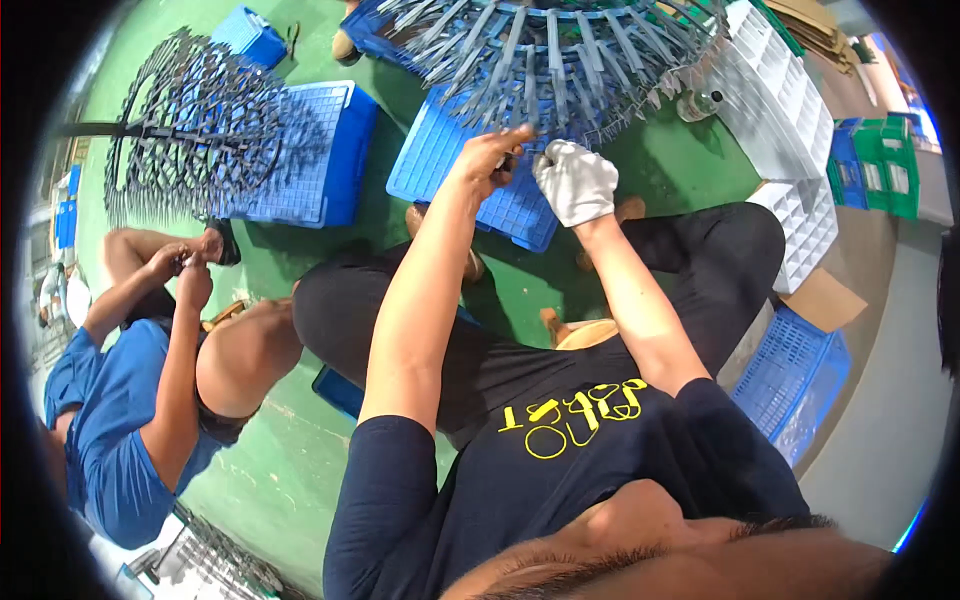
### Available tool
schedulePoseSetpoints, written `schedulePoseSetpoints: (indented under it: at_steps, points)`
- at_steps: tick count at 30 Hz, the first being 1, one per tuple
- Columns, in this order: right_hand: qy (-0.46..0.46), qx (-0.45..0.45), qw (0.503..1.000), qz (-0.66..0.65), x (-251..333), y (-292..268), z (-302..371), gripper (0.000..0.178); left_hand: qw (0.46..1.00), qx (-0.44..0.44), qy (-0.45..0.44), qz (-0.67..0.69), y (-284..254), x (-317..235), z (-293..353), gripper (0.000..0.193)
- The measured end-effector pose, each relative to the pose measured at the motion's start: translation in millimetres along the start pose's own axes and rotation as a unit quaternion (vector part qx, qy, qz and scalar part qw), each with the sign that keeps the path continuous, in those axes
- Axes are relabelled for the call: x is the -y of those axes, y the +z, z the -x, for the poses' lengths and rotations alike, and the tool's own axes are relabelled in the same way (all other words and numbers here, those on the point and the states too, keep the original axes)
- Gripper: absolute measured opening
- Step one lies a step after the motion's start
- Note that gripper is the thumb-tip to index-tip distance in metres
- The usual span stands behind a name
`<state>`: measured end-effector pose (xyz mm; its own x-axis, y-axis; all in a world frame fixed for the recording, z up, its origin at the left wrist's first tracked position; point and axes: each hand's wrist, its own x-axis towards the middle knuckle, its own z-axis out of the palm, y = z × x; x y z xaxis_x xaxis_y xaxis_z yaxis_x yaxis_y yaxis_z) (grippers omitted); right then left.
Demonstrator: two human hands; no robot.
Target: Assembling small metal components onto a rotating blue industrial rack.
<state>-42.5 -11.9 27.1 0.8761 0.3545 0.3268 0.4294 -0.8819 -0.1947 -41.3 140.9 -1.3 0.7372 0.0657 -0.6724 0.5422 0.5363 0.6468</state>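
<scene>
My bare left hand (488, 160) is raised in front of me, its fingers curled and its index finger pointing toward the rack. Whatever it grips is too small and dark to make out. Close beside it, my right hand (577, 183) wears a white glove and is closed, thumb against fingers; anything inside is hidden. Just beyond both hands hangs a round rack (550, 60) crowded with grey metal strips fanning outward. Below the hands stands a blue plastic crate (430, 165), upside down or lidded, I cannot tell which.
On the left, a co-worker in a blue shirt (130, 420) sits with hands together near another round rack (190, 130) and a blue crate (345, 150). To my right are white grid trays (770, 95), a blue basket (790, 365) and green crates (888, 165). A clear bottle (698, 103) lies near the trays.
</scene>
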Motion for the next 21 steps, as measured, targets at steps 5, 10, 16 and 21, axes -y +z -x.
schedulePoseSetpoints:
  at_steps: [5,10,16,21]
  points:
    - [0.003,-0.001,0.993,-0.116,8,-1,12,0.017,0.992,0.075,-0.090,0.043,-29,5,10,0.052]
    - [0.001,0.084,0.980,-0.183,20,-14,14,0.020,0.993,0.051,-0.108,0.018,-22,7,29,0.053]
    - [-0.031,0.157,0.973,-0.167,19,-21,9,0.023,0.991,0.046,-0.083,-0.095,-11,-6,42,0.053]
    - [0.004,0.136,0.975,-0.176,21,-19,13,0.023,0.989,0.052,-0.078,-0.113,-12,-6,43,0.051]
